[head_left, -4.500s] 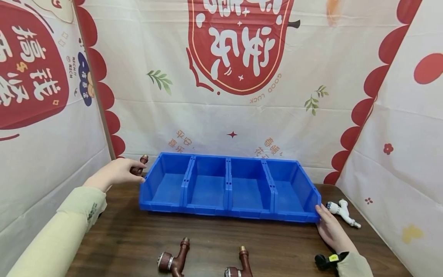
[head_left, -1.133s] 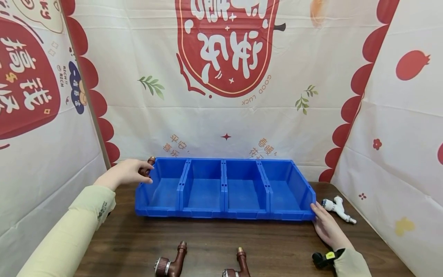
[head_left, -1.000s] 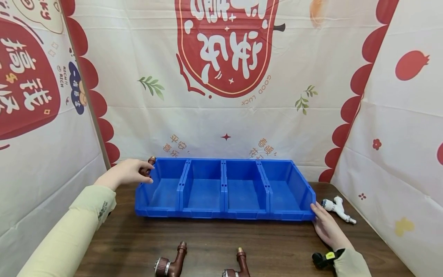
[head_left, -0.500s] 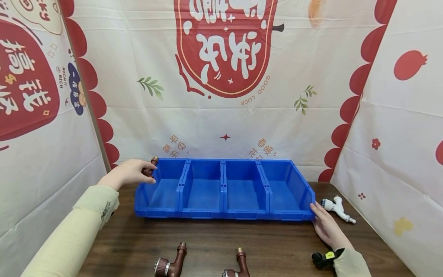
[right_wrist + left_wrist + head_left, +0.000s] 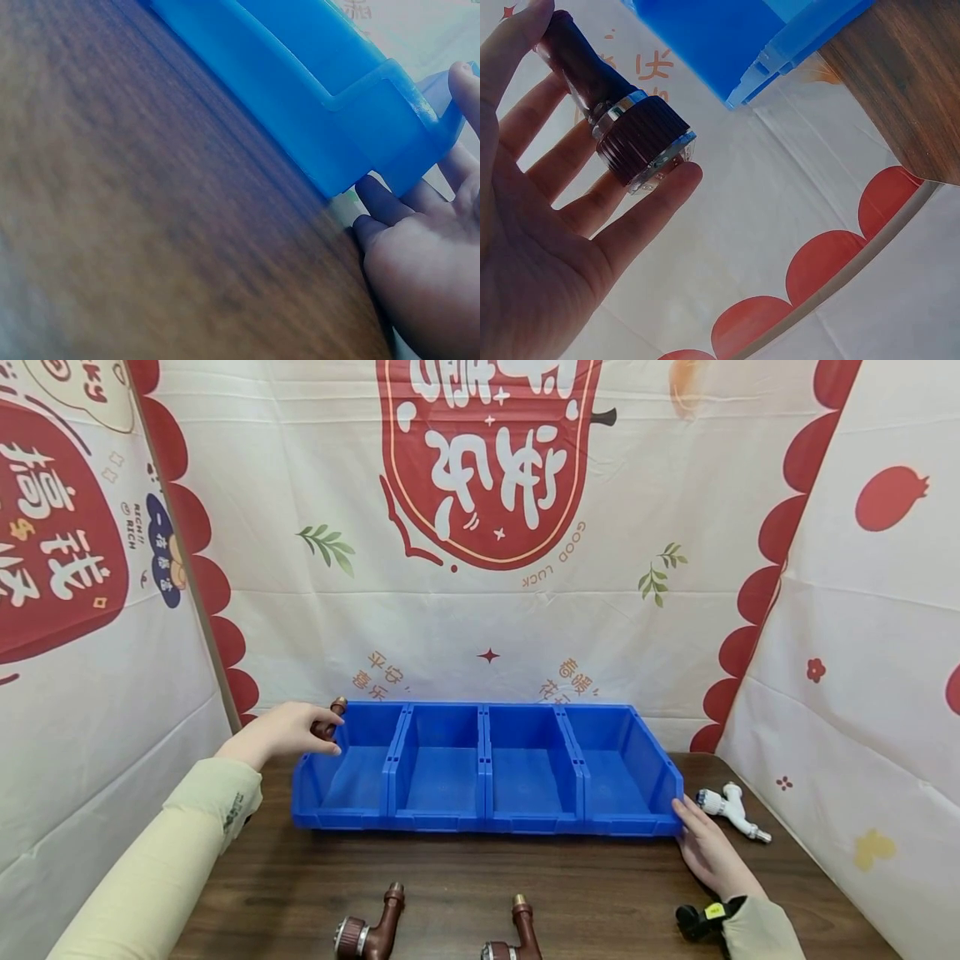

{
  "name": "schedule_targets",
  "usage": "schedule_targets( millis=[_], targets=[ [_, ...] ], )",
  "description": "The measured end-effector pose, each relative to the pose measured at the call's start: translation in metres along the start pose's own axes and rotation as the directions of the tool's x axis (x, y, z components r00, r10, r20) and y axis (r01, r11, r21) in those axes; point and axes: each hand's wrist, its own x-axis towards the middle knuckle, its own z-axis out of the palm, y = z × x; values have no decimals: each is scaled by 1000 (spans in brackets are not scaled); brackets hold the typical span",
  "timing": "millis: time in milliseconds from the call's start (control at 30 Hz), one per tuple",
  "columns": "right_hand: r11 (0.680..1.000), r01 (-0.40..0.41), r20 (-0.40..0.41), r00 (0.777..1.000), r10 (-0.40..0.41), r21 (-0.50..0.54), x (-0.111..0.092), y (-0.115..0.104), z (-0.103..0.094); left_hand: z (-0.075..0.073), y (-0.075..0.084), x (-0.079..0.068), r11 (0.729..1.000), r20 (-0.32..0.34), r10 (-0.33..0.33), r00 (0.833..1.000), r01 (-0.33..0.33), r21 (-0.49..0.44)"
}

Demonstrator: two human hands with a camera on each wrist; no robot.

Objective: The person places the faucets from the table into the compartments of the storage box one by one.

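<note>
My left hand (image 5: 281,732) holds a dark brown faucet (image 5: 641,135) with a ribbed knob and a chrome ring, at the left wall of a blue four-part bin (image 5: 487,825). In the left wrist view the thumb and fingers pinch this faucet, its knob pointing away from the palm. At the bin's right end, my right hand (image 5: 712,852) grips the side wall. The right wrist view shows the thumb at the upper edge and fingertips (image 5: 379,199) at the bottom. All the compartments look bare inside.
Two more brown faucets, a left one (image 5: 378,931) and a right one (image 5: 522,931), lie on the wooden table (image 5: 600,893) near its front. A white faucet (image 5: 733,812) lies right of the bin. Printed cloth walls (image 5: 465,618) stand behind and at both sides.
Over the last seconds my left hand has moved right with the faucet, to the leftmost compartment's wall. The bin now sits straighter in view, and the head view has shifted slightly. My right hand stays at the bin.
</note>
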Motion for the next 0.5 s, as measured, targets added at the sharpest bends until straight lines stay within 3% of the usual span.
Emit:
schedule_targets(
  millis=[500],
  targets=[
    [1000,-11,-21,1000,10,-19,0,0,0,1,3,5,1000,3,2,1000,-2,-10]
  ],
)
